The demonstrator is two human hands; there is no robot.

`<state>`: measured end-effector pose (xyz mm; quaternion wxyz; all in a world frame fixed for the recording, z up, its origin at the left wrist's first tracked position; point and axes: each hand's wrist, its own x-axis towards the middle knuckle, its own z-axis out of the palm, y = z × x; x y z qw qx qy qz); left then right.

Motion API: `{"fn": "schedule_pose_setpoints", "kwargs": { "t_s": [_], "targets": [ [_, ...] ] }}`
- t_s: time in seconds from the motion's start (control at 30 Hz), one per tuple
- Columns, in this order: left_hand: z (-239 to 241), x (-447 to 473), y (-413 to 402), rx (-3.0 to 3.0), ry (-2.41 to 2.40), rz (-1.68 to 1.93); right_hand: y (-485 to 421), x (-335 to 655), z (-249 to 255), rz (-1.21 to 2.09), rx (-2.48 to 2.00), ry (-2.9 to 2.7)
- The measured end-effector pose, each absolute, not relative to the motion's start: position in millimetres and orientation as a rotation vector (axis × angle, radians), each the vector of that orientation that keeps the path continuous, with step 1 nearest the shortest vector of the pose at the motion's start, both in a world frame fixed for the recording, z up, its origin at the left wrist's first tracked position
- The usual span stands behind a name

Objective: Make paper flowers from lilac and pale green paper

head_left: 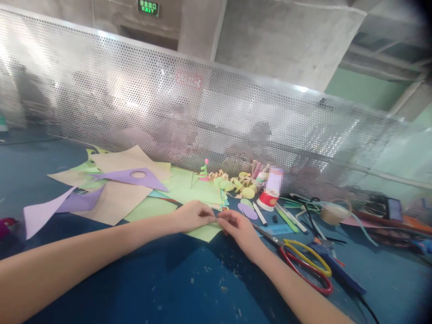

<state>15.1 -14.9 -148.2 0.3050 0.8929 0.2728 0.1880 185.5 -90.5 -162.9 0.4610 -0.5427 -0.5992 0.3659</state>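
Observation:
My left hand (197,213) and my right hand (238,227) meet at their fingertips over the table, both closed in a pinch. Whatever is between the fingers is too small or hidden to make out. Just beneath them lies the corner of a light green paper sheet (206,233). Scissors (299,258) with one yellow and one red handle lie beside my right forearm. Close to the right hand are a purple paper oval (249,211) and a white marker (259,213).
Coloured sheets pile up at the left, among them a purple sheet with a round hole (151,181). Curled yellow paper pieces (248,192) and a red-and-white paper cup (267,201) stand behind. A glue gun (337,265) and a tape roll (334,213) lie right. A perforated metal screen (216,112) closes the back.

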Motion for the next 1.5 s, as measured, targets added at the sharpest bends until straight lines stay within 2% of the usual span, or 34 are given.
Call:
{"fn": "schedule_pose_setpoints", "kwargs": {
  "t_s": [1.13, 1.5],
  "targets": [
    [-146.8, 16.1, -16.6, 2.254, 0.715, 0.667, -90.6, 185.7, -163.1, 0.932, -1.335, -1.426],
    [-153.4, 15.0, -7.8, 2.237, 0.708, 0.584, -90.6, 185.8, -164.3, 0.917, -1.333, -1.482]
  ]
}}
